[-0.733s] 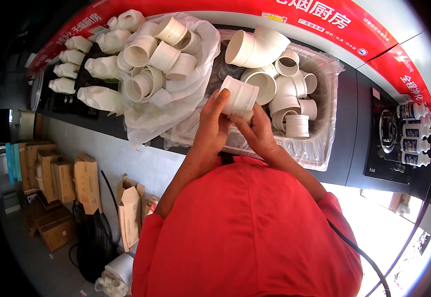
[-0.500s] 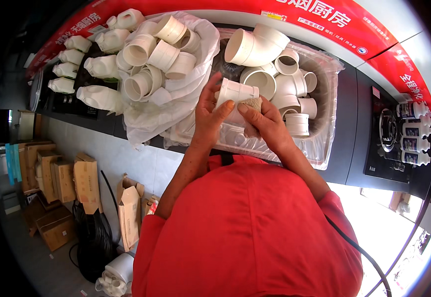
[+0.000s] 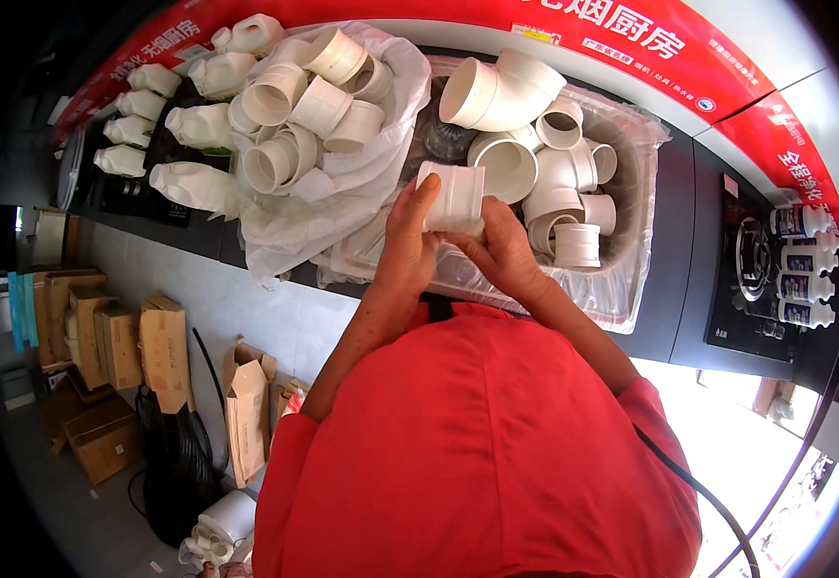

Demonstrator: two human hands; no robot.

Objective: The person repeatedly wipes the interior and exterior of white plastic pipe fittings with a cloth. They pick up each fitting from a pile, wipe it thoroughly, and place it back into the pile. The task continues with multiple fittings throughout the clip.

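My left hand (image 3: 410, 226) is closed round a short white plastic pipe coupling (image 3: 453, 199), its thumb laid along the near-left side. Against the coupling's lower right side presses my right hand (image 3: 503, 252), fingers bent. The beige cloth that it pinches is almost wholly hidden behind the fingers and the coupling. Just beyond both hands, a plastic-lined sink (image 3: 639, 246) holds several white pipe fittings. A large white elbow (image 3: 501, 89) lies on top at the back, and a small coupling (image 3: 576, 246) stands at the near right.
Left of the sink, a white plastic bag (image 3: 289, 231) holds several more couplings. White jugs (image 3: 198, 190) stand farther left on the dark counter (image 3: 670, 289). Small bottles (image 3: 807, 284) line a cooktop at the right. Cardboard boxes (image 3: 106, 438) and a black hose coil (image 3: 176, 482) lie on the floor.
The coupling has turned more upright and come slightly nearer and left. My left fingers have closed round it. My right hand has moved down to its lower side, and the cloth has mostly gone from sight.
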